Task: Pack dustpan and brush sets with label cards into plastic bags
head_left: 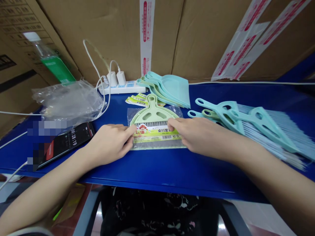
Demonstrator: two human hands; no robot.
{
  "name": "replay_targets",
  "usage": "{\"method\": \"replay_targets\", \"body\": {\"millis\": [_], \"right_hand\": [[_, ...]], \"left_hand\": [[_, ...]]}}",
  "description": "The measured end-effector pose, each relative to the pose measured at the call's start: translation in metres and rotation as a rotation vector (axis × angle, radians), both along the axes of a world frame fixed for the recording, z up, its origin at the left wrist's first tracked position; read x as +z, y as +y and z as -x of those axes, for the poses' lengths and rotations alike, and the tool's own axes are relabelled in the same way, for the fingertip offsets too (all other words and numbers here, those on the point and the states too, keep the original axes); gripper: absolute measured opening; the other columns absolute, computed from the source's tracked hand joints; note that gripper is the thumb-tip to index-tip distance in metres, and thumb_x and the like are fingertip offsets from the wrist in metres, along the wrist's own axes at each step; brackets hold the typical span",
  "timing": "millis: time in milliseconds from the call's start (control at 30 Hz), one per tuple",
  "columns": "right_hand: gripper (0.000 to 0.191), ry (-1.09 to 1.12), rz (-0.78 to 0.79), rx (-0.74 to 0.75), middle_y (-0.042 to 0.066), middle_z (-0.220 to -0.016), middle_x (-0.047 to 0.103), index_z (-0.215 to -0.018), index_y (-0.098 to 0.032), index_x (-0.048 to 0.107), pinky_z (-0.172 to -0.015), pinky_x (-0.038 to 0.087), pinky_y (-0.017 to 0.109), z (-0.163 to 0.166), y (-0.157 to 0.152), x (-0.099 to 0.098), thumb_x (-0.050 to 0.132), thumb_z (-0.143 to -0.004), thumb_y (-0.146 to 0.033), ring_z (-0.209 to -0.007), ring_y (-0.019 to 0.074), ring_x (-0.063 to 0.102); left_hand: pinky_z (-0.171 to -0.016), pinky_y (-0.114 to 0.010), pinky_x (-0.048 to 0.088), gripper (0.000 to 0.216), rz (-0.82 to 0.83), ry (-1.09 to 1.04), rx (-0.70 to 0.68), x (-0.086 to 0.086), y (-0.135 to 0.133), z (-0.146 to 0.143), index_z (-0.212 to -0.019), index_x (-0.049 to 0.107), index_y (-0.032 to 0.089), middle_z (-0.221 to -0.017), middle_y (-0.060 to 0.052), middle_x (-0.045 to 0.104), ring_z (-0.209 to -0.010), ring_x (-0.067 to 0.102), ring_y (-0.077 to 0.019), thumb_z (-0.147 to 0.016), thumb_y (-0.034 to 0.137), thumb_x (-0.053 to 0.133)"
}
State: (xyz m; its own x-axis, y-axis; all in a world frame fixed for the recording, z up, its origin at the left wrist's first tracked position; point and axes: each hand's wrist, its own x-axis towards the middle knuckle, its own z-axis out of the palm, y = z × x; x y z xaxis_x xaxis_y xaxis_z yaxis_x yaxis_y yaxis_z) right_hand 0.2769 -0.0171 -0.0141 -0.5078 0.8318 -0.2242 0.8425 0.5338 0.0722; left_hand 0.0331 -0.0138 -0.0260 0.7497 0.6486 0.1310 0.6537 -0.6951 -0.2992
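Observation:
A pale green dustpan and brush set (154,114) lies flat in front of me, handle pointing away, inside a clear plastic bag (179,110). Across the grey bristles sits a yellow-green and white label card (159,132) with a red mushroom picture. My left hand (114,142) is closed at the bag's left edge, thumb and finger pinching there. On the other side, my right hand (189,132) grips the right edge, its thumb at the end of the card. Both hands partly cover the set's sides.
Behind the set are label cards (136,99) and stacked dustpans (172,87). Several loose brushes (258,121) lie at right. At left are a phone (69,142), clear plastic bags (71,98), a bottle (52,62) and a power strip (130,88) with white cables. Cardboard (118,32) stands behind.

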Motion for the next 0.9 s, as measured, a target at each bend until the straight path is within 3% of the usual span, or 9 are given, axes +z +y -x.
{"method": "replay_targets", "body": {"millis": [133,300,500,900], "right_hand": [[0.032,-0.093,-0.041,-0.069,0.009,-0.082,0.068,-0.108,-0.012,0.055,-0.052,0.027,0.030,0.0008,0.0012,0.0017,0.043,-0.078,-0.007,-0.067,0.0217,0.061],[0.028,-0.073,-0.004,-0.031,0.007,-0.073,0.064,-0.103,-0.012,0.056,-0.051,0.026,0.029,0.0006,0.0033,0.0015,0.042,-0.079,-0.006,-0.062,0.0195,0.058],[0.027,-0.056,0.009,-0.003,0.007,-0.075,0.064,-0.103,-0.013,0.056,-0.053,0.025,0.029,-0.0001,0.0038,0.0006,0.042,-0.081,-0.005,-0.064,0.0194,0.057],[0.024,-0.039,-0.032,0.047,0.005,-0.070,0.061,-0.099,-0.014,0.057,-0.051,0.022,0.029,0.0001,0.0054,-0.0027,0.041,-0.081,-0.007,-0.057,0.0161,0.052]], "left_hand": [[-0.048,-0.025,0.033,0.015,-0.003,0.037,0.027,-0.0018,0.0003,-0.0011,-0.079,0.053,0.019,-0.056,0.003,0.057,-0.049,0.055,-0.0137,-0.088,0.021,0.041],[-0.049,-0.027,0.033,0.015,0.034,0.082,0.066,-0.0001,0.0003,-0.0020,-0.082,0.053,0.019,-0.057,0.002,0.059,-0.050,0.057,-0.0156,-0.089,0.021,0.040],[-0.051,-0.028,0.035,0.016,0.074,0.090,0.144,-0.0001,-0.0011,-0.0041,-0.089,0.056,0.018,-0.066,-0.001,0.067,-0.058,0.064,-0.0186,-0.091,0.025,0.042],[-0.046,-0.026,0.027,0.020,0.100,0.074,0.269,-0.0015,0.0003,-0.0026,-0.096,0.057,0.017,-0.062,0.000,0.067,-0.052,0.061,-0.0169,-0.090,0.022,0.039]]}}
